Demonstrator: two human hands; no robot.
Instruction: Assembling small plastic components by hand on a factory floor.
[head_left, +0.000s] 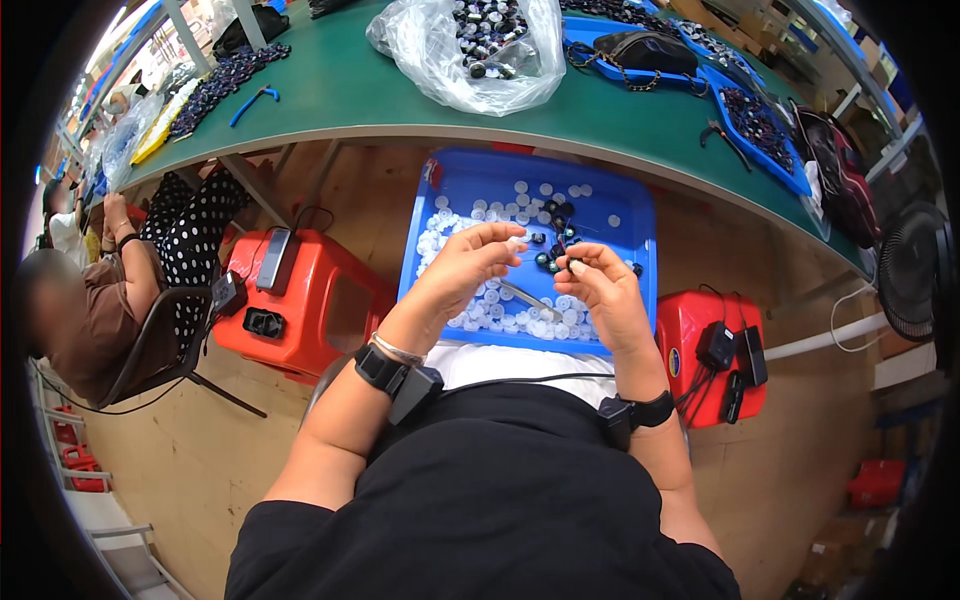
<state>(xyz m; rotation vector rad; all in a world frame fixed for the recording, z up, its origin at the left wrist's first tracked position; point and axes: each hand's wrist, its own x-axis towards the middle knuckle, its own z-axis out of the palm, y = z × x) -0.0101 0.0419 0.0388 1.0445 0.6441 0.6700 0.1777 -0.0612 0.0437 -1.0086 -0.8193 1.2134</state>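
Note:
Both my hands are raised over a blue tray (pixel 590 180) at my lap. My left hand (pixel 465 268) has thumb and forefinger pinched on what looks like a small white round piece (pixel 517 241). Close by on its right, my right hand (pixel 606 292) pinches a small dark round piece (pixel 576 266) between thumb and fingertips. White ribbed round pieces (pixel 437 238) lie heaped along the tray's left and near sides. Several dark round pieces (pixel 560 212) lie right of the middle, partly hidden by my right hand. A slim grey metal tool (pixel 528 298) rests among the white pieces.
A green table (pixel 330 95) spans the far side, bearing a clear plastic bag (pixel 535 85) of dark and white pieces. Red stools (pixel 325 300) with black devices stand left and right. Another person (pixel 110 310) sits at left; a black fan (pixel 910 270) stands at right.

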